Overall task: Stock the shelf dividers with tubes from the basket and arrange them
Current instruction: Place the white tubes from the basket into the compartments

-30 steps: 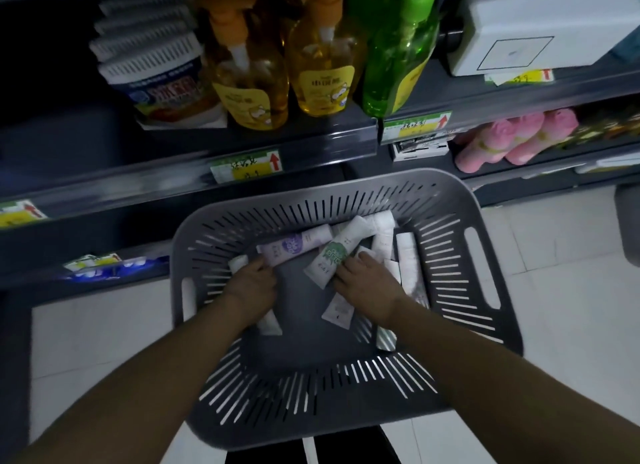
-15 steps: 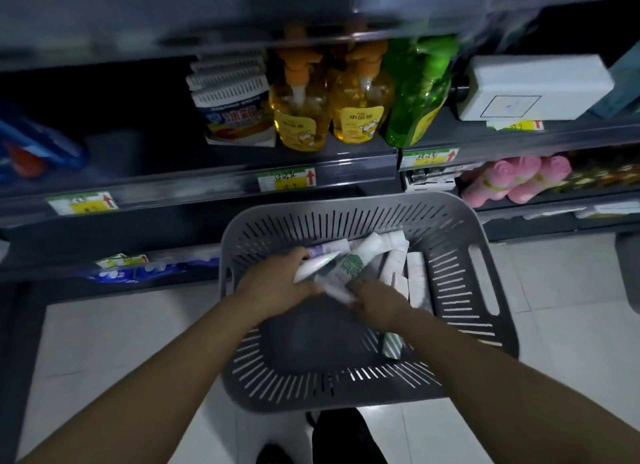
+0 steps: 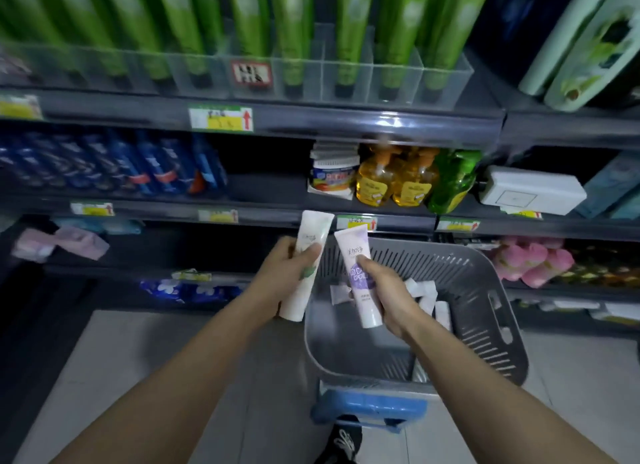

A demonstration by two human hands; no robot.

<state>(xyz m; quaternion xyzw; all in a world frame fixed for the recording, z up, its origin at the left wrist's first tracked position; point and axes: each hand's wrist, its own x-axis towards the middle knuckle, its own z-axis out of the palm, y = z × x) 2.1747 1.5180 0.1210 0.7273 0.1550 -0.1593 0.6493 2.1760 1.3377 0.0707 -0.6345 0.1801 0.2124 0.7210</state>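
Note:
My left hand (image 3: 284,273) grips a white tube with green print (image 3: 304,266), held upright just left of the basket. A white tube with a purple label (image 3: 358,276) is in my right hand (image 3: 388,297), above the basket's near left part. The grey slotted basket (image 3: 485,311) sits on a blue stool (image 3: 370,406) and still holds several white tubes (image 3: 427,299). On the top shelf, clear plastic dividers (image 3: 346,75) hold rows of green tubes (image 3: 249,23), caps down.
Dark shelving faces me. Blue packs (image 3: 114,165) and yellow pump bottles (image 3: 394,183) stand on the middle shelf, with a white box (image 3: 530,189) to the right. Pink items (image 3: 533,262) lie lower right. Pale floor tiles (image 3: 138,359) spread below; a dark shoe (image 3: 341,443) shows by the stool.
Both hands have lifted out of the basket, each with a tube. My view has tilted up, so the top shelf with dividers and green tubes has come into sight.

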